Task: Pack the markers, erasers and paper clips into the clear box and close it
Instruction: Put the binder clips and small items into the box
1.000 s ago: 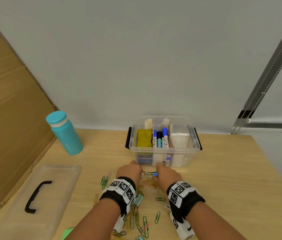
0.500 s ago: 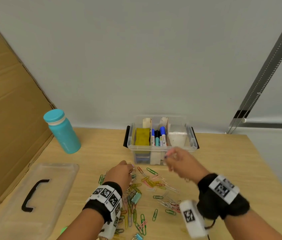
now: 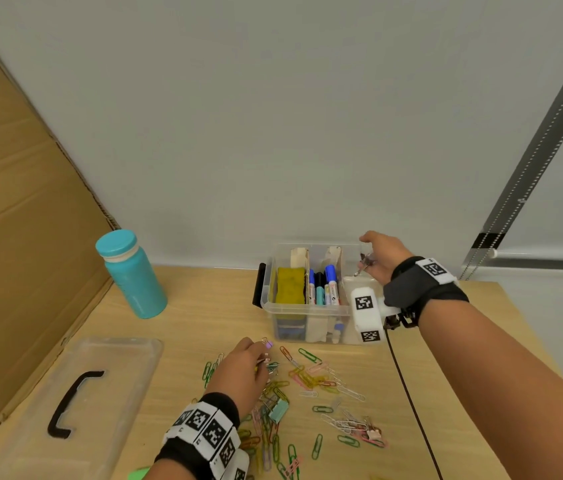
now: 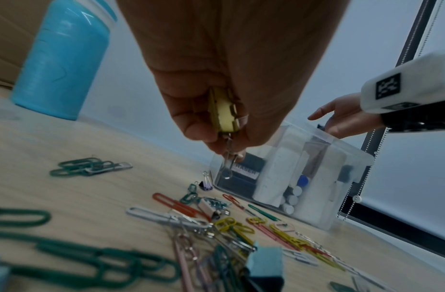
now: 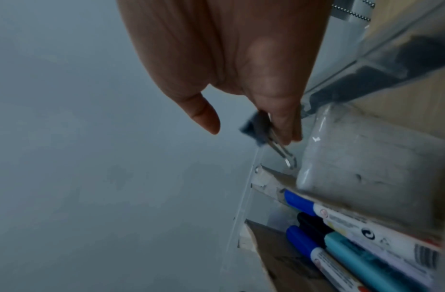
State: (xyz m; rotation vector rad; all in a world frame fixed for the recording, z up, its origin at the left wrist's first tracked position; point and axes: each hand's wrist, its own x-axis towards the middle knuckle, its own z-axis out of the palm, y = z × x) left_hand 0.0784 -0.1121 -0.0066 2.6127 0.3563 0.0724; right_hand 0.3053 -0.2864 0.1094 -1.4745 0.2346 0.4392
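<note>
Right hand (image 3: pixel 382 259) over clear box (image 3: pixel 302 308), grip on binder clip (image 5: pixel 257 128) — blurred

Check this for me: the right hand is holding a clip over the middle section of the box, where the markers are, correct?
Not quite. The right hand holds the clip over the right-hand section of the box, beside the markers, not over them. The head view shows it.
</note>
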